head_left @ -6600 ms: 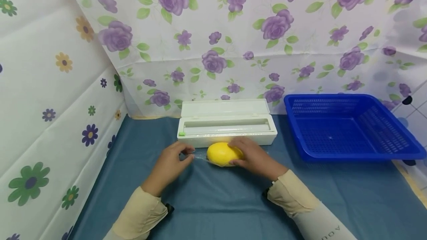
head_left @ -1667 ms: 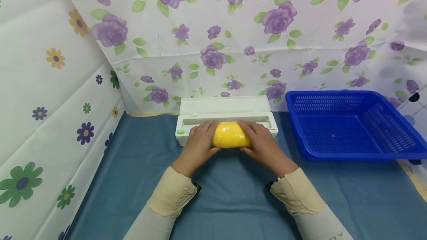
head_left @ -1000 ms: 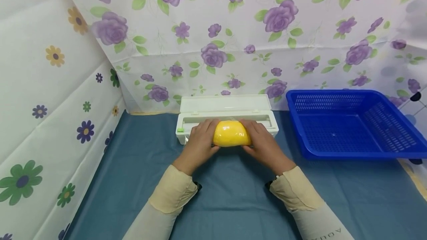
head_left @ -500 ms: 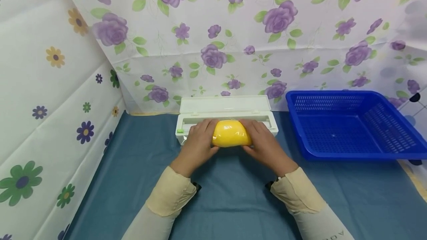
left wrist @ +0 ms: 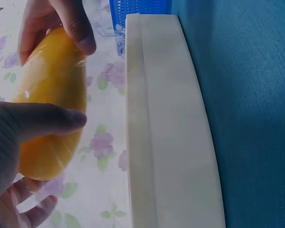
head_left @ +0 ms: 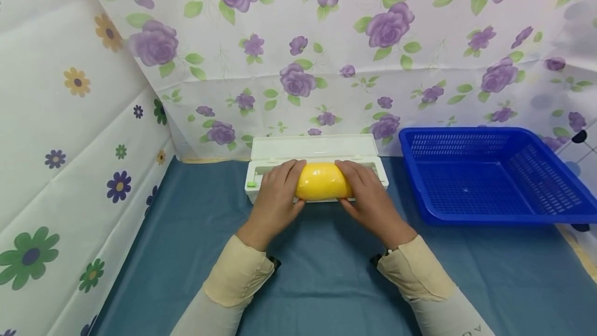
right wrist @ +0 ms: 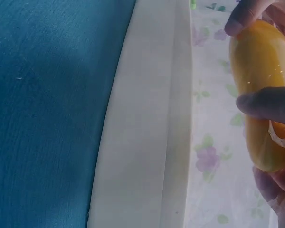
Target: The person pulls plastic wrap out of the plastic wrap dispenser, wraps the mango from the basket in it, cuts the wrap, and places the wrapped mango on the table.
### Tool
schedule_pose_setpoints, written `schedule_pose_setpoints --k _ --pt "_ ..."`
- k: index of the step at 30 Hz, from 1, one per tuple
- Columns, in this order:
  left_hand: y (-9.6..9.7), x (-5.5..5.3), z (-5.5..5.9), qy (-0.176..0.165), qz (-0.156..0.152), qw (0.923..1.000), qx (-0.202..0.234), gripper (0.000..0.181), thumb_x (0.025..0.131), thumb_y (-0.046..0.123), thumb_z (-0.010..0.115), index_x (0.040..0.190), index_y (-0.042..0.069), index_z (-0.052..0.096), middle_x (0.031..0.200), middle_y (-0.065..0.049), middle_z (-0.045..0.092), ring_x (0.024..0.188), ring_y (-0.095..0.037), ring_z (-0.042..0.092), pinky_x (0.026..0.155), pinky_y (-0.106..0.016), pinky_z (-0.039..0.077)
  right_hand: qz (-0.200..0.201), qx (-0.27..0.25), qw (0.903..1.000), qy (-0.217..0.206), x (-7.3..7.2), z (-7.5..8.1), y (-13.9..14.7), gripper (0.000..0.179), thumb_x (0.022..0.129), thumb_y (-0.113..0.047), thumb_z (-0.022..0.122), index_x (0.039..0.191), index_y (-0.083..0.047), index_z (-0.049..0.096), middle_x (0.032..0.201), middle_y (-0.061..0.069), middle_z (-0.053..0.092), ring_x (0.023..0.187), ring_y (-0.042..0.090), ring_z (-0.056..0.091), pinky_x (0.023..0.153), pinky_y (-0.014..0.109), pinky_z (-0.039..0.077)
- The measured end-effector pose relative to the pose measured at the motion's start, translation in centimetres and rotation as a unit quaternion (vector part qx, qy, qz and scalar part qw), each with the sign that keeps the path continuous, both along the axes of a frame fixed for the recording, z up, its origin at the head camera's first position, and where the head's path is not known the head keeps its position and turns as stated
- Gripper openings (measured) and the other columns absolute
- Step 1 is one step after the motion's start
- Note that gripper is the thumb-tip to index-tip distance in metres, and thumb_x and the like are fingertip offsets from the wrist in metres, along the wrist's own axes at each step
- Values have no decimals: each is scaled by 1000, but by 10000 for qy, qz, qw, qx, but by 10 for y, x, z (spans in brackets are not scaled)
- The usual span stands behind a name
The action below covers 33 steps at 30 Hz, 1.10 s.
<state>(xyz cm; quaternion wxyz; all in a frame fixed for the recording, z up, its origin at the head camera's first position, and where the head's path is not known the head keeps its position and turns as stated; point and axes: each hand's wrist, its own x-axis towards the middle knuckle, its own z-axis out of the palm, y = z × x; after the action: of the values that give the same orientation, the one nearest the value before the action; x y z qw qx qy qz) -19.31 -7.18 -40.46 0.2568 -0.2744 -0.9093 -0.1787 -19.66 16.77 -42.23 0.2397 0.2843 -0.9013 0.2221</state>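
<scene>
A smooth, oval yellow fruit (head_left: 324, 181) shines under clear cling film, held sideways between both hands. My left hand (head_left: 275, 196) grips its left end, thumb below and fingers over the far side. Its right end is gripped the same way by my right hand (head_left: 370, 196). Behind the fruit, and partly hidden by it and the hands, stands a white cling film dispenser (head_left: 314, 148) with its lid up and a green slider (head_left: 252, 184) at its left. In the right wrist view, a crinkled bit of film shows on the fruit (right wrist: 261, 61) near the thumb.
A blue plastic basket (head_left: 420, 198) with perforated sides stands to the right of the dispenser. A blue-green cloth (head_left: 322, 284) covers the table. Flower-patterned sheets (head_left: 298, 40) rise at the back and left.
Earlier, the fruit lay before the dispenser with my left hand pinching film beside it. Now both hands hold it up. Over the last half second they have shifted it slightly away from me.
</scene>
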Motion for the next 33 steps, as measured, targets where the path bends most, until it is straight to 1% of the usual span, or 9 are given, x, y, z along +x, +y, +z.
schedule_pose_setpoints --k 8,13,15,21,26,33 --pt "1 -1 0 251 -14 9994 248 82 78 11 87 147 10 44 139 -11 54 124 -33 55 99 -52 47 -8 -215 9984 528 1 5 -4 85 77 -4 87 150 -10 42 146 13 50 124 35 51 109 50 45" --pt "2 -2 2 412 12 9983 413 83 75 9 89 147 10 46 138 -11 54 123 -32 55 101 -52 46 -21 -280 9981 554 0 9 -6 85 77 -4 87 150 -11 42 147 13 50 124 35 51 109 50 44" --pt "2 -3 3 431 12 9981 430 83 76 9 89 147 9 45 139 -11 54 124 -32 55 103 -52 46 -51 -300 9979 566 -1 11 -7 85 77 -4 87 149 -11 42 146 13 50 124 36 51 109 51 44" --pt "4 -8 7 439 117 9977 504 81 78 9 87 148 9 45 140 -11 54 124 -32 54 105 -52 45 -94 -376 9976 570 -8 18 -10 85 77 -2 86 149 -12 42 147 12 50 125 36 51 109 51 44" --pt "7 -10 15 330 168 9975 608 81 79 8 86 149 10 43 142 -11 52 126 -32 52 105 -52 44 -139 -457 9966 665 -13 24 -11 85 77 -1 86 149 -12 43 146 13 51 123 37 52 108 51 45" --pt "8 -12 23 280 195 9968 725 81 79 7 86 149 10 44 144 -10 52 128 -32 52 105 -52 45 -190 -451 9967 654 -14 31 -11 86 77 -2 87 150 -13 42 146 12 50 124 37 51 108 52 45"
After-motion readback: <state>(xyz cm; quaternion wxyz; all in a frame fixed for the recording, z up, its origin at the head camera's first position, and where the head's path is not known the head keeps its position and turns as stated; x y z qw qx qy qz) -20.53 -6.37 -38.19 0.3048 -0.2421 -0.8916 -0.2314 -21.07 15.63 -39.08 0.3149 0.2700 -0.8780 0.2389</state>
